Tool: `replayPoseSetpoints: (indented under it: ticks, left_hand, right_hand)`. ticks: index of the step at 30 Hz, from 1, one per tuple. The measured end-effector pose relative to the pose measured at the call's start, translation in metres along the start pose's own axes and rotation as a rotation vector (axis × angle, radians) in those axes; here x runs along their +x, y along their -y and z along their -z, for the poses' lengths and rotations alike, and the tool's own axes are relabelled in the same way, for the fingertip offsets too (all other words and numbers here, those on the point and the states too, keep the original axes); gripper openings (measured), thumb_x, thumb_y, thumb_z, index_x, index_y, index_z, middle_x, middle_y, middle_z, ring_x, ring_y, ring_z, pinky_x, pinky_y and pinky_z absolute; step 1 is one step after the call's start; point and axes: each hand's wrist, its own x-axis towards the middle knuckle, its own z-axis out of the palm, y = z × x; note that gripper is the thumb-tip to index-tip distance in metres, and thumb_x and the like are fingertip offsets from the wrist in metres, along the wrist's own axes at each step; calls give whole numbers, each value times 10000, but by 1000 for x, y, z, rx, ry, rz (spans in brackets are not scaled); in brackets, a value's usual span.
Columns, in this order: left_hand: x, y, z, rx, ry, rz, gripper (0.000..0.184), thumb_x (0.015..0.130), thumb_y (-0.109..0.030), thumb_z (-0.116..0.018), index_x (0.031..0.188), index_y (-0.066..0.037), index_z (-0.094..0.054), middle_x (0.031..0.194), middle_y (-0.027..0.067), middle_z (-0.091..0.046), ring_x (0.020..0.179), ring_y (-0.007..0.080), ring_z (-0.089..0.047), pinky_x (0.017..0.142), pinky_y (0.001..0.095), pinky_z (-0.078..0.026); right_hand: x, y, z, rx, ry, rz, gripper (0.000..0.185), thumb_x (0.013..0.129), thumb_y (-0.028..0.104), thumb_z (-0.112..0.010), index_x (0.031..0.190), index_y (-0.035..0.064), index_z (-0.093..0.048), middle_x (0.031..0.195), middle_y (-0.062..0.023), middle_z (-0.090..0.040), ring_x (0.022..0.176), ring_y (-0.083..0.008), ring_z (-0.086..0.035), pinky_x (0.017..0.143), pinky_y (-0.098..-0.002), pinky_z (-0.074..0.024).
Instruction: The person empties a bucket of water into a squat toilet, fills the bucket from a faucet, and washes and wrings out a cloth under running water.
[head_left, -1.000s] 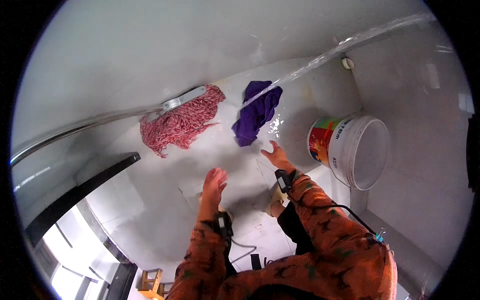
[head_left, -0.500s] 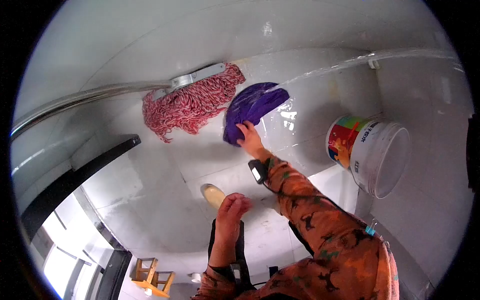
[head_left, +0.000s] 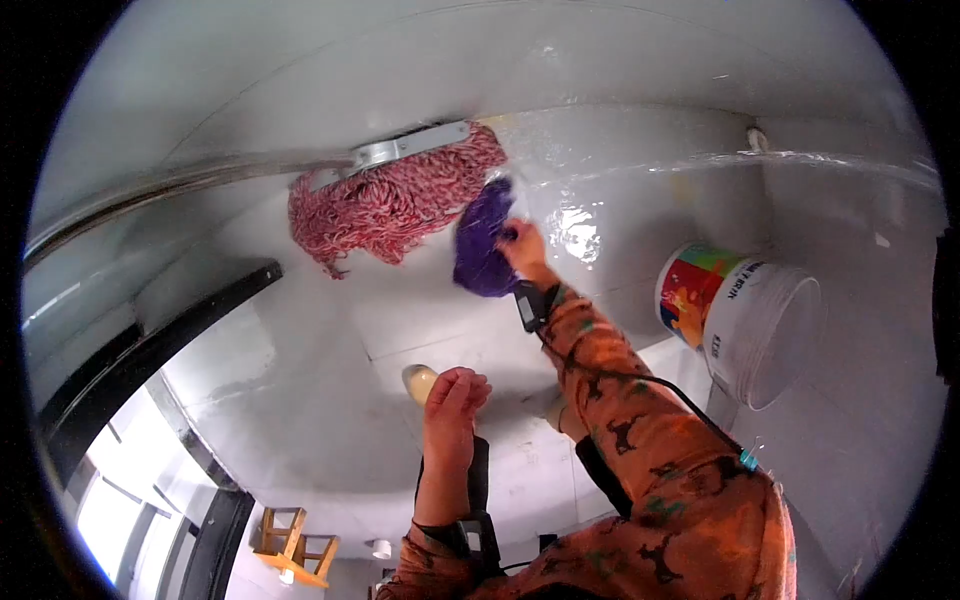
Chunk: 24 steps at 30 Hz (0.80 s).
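Here, the person's right hand (head_left: 525, 250) pinches a crumpled, deep-purple cloth (head_left: 482, 252), its fingers bent in and gathered at the fabric's near-right side. The cloth bunches just to the left of that hand; whether all of it is clear of the pale tiled floor (head_left: 330, 400) cannot be told. The left hand (head_left: 455, 395) is well apart from it, nearer the body, its fingers curled together around nothing visible. Just beyond the left fingers a yellowish shoe (head_left: 419, 382) shows.

Left of the right hand and a little farther out, past the cloth, lies a red-and-white string mop head (head_left: 400, 210) under a flat silver metal clamp (head_left: 410, 146), with a shiny metal pole (head_left: 190, 185) running off leftward. Beyond the right hand, a clear stream of water (head_left: 690, 165) crosses from the right toward the cloth. Well to that hand's right is a white plastic bucket (head_left: 733, 320) with a multicoloured label.
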Motion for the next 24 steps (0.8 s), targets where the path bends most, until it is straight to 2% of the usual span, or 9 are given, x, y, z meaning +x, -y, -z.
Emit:
replayPoseSetpoints:
  ticks: [1,2,4,8,10,12,13,16,24]
  left_hand:
    - [1,0,2,30,-2,14,132,848,-146,-511,923,-39,-531,829,64,-578,752,154,-566,724,260,-446]
    - [1,0,0,28,1,17,132,848,-146,-511,923,-39,-531,829,64,-578,752,154,-566,724,260,-446]
    - [-1,-1,-6,5,-25,66,139,844,-161,-522,916,-42,-531,825,57,-579,751,151,-569,708,253,-440]
    - [0,-3,-9,48,4,49,143,844,-172,-525,917,-49,-533,825,49,-581,758,151,-571,699,246,-434]
    - [-2,-6,-6,63,-28,80,169,850,-162,-510,941,-20,-513,855,89,-569,788,189,-570,716,278,-469]
    - [-2,-6,-6,36,-10,72,167,849,-161,-511,941,-22,-515,850,88,-569,786,192,-571,717,279,-471]
    - [-2,-7,-7,10,7,62,165,848,-160,-512,941,-24,-516,844,87,-570,785,194,-571,718,280,-472]
    - [-3,-8,-7,16,8,77,160,849,-146,-504,952,-23,-506,859,90,-558,791,195,-570,734,288,-474]
    - [5,-9,-3,57,50,45,163,851,-108,-480,979,-7,-478,903,94,-521,842,186,-555,776,292,-466]
  right_hand:
    - [-22,0,-12,343,20,-84,362,595,181,-721,892,81,-540,825,-79,-564,776,-248,-533,752,-318,-423]
    - [-40,-4,-19,714,-28,-439,297,638,120,-710,863,89,-519,784,-12,-543,725,-165,-505,695,-288,-422]
    - [-56,31,49,1256,-209,-294,215,695,47,-659,827,99,-497,794,14,-518,732,-105,-481,676,-262,-422]
    - [-54,93,152,1408,-367,-102,246,718,-55,-595,836,120,-470,831,6,-516,739,-98,-490,687,-239,-422]
    - [-58,90,152,1359,-323,30,229,741,-34,-574,887,111,-474,889,-14,-509,820,-113,-485,768,-258,-402]
    - [-62,90,146,818,-336,285,262,727,-50,-571,926,97,-482,1015,-50,-490,950,-145,-471,855,-281,-371]
    - [-61,86,142,817,-165,276,316,717,-19,-603,995,100,-513,1164,-111,-443,1093,-217,-417,913,-308,-340]
    - [-62,52,121,-61,-114,215,424,673,114,-678,1068,95,-526,1238,-199,-395,1096,-340,-425,918,-347,-359]
    - [-50,-28,75,260,-181,-335,536,700,267,-673,1127,12,-471,1091,-200,-521,1042,-308,-492,860,-338,-400]
